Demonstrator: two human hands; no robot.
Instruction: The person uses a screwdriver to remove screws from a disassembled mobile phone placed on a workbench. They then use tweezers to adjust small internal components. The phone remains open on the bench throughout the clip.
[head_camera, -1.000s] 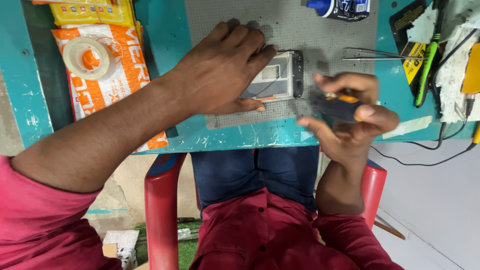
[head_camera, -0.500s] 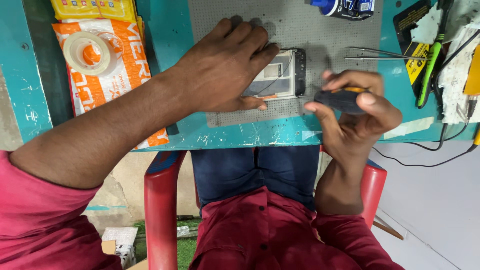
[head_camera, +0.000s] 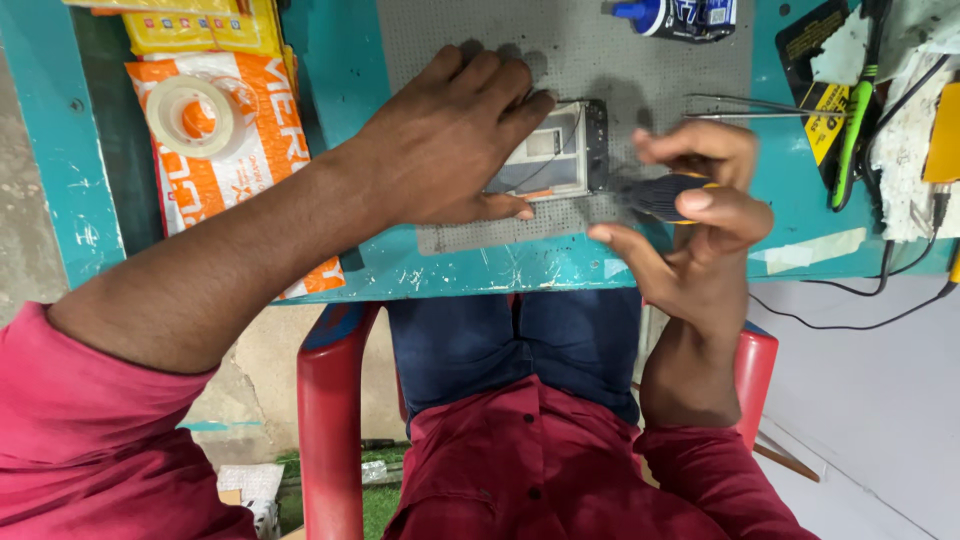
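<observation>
Here the left hand presses flat, fingers together, on the opened phone, likely light and fragile, best held by its edges; the right hand has fingers clamped on the screwdriver.

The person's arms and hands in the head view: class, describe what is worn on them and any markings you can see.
Both arms wear dark pink-red shirt sleeves pushed up to about the elbow, leaving the forearms bare. The left hand and right hand are bare: no gloves, and no rings, watch or bands show. The nails look short. No cables or marks on either arm.
</observation>
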